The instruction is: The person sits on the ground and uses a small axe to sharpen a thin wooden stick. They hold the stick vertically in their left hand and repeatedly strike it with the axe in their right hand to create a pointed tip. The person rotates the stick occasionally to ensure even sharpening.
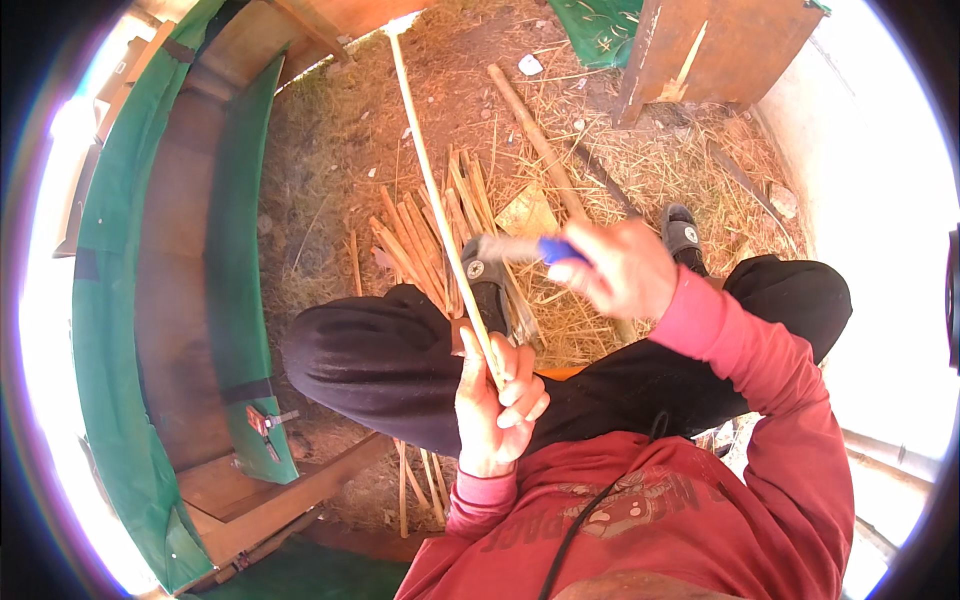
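My left hand is closed round the lower end of a long, thin wooden stick, which slants up and away to the far left. In my right hand is a knife with a blue handle; its blade points left and is blurred. The blade lies just right of the stick; whether it touches the wood I cannot tell. Beneath the stick, a pile of split wooden strips rests on the ground by my shoe.
A thick pole lies on the straw-strewn ground ahead. Green-covered wooden boards stand along the left, with a small red tool on one. A brown wooden panel stands at the far right, near a pale wall. More strips lie behind my left leg.
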Action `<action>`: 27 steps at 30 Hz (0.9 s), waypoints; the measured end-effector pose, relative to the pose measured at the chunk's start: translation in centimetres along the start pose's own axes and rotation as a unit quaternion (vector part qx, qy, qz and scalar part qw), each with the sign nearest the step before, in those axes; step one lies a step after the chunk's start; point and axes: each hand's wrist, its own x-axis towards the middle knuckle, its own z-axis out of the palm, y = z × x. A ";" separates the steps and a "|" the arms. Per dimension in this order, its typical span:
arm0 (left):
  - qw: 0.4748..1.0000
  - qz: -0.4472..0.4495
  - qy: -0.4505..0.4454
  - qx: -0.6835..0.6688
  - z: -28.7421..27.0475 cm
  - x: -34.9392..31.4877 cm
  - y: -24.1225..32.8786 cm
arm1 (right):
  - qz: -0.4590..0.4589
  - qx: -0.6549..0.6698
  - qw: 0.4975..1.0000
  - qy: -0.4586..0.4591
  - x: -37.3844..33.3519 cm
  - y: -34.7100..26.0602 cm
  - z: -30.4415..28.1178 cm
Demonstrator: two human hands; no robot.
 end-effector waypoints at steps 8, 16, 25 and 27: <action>0.992 -0.021 0.072 0.099 1.4 0.5 -1.4 | -0.054 -0.004 0.998 -0.038 -1.6 -1.0 2.2; 0.996 -0.019 0.059 0.059 1.4 1.9 -1.4 | -0.097 -0.130 0.986 0.044 -0.9 1.9 4.1; 0.998 -0.008 0.060 -0.002 -1.3 0.4 0.1 | 0.187 -0.215 0.928 0.242 3.1 9.0 -3.7; 0.997 -0.007 0.079 0.004 -1.1 0.9 -0.1 | 0.092 -0.119 0.971 0.186 1.9 4.2 -2.5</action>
